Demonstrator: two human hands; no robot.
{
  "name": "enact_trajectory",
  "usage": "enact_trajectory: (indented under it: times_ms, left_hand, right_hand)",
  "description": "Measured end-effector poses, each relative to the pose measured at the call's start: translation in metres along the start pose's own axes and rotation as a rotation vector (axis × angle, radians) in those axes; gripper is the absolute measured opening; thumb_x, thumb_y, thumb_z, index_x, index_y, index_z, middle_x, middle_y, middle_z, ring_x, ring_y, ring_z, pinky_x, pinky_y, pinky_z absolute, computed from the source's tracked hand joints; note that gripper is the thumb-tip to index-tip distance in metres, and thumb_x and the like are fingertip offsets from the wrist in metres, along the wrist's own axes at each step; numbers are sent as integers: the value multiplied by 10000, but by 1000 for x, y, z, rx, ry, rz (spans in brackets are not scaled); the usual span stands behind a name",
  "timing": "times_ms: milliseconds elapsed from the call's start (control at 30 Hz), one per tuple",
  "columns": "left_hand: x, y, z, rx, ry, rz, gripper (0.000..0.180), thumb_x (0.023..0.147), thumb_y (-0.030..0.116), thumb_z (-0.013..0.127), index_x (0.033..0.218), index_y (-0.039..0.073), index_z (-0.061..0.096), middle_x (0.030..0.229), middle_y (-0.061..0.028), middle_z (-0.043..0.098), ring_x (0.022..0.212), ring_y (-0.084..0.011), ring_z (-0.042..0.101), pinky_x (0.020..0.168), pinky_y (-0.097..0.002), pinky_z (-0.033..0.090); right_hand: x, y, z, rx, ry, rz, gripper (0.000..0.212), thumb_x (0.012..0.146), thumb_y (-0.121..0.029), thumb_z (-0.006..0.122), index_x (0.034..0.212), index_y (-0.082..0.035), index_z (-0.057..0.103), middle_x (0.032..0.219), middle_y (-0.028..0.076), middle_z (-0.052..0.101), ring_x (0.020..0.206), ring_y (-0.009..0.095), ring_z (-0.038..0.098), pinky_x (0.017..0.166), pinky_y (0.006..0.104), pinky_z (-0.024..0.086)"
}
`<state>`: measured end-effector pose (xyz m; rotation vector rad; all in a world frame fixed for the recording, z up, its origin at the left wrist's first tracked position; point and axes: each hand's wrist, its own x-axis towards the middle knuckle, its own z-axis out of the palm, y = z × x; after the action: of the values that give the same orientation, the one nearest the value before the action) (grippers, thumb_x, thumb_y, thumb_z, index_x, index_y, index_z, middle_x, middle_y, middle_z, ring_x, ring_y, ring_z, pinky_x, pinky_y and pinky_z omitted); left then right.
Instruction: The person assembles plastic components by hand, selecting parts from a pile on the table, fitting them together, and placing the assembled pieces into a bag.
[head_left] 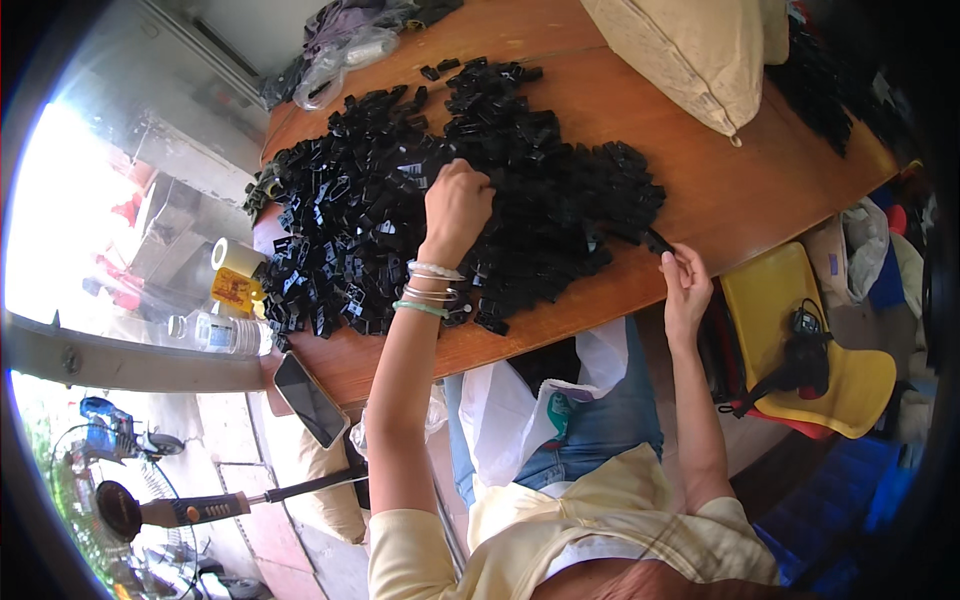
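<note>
A wide heap of small black plastic pieces (350,220) covers much of the wooden table (745,195) before me. My left hand (460,205), with bracelets on its wrist, reaches into the middle of the heap. Its fingers are curled closed, and whatever they hold is hidden among the black parts. At the heap's right end, near the table's front edge, my right hand (688,285) pinches a small black plastic piece (656,243) between thumb and fingers. An open white plastic bag (490,420) lies across my lap, with dark contents showing inside.
A phone (310,400) rests at the table's front left corner. Beside the heap's left side are a clear bottle (225,333) and a tape roll (230,257). A beige sack (690,60) lies at the far right. On the right stands a yellow chair (765,290); a fan (120,510) is lower left.
</note>
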<state>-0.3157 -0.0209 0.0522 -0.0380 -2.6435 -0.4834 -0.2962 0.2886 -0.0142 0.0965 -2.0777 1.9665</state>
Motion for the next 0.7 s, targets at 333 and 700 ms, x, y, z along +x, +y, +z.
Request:
enact_trajectory:
  times_ms: [333,700]
  left_hand:
    - [-86,77,-54,-1088,-282,-474,343,817,-35,654,1127,-33,505,953,-94,622,773,-155,636,667,-259,540]
    - [-147,103,-50,-1281,-334,-615,338,854,-17,643,1162,-95,528,926,-143,660,793,-184,685,690,-276,576]
  right_hand:
    - [-21,-31,4,188,-156,192,230,895,-141,634,1061,16,599,928,54,609,860,108,594,777,242,461]
    - [-61,-76,46,91,-679,-164,236,835,-164,676,1004,-9,621,1169,132,573,1070,249,563,896,343,451]
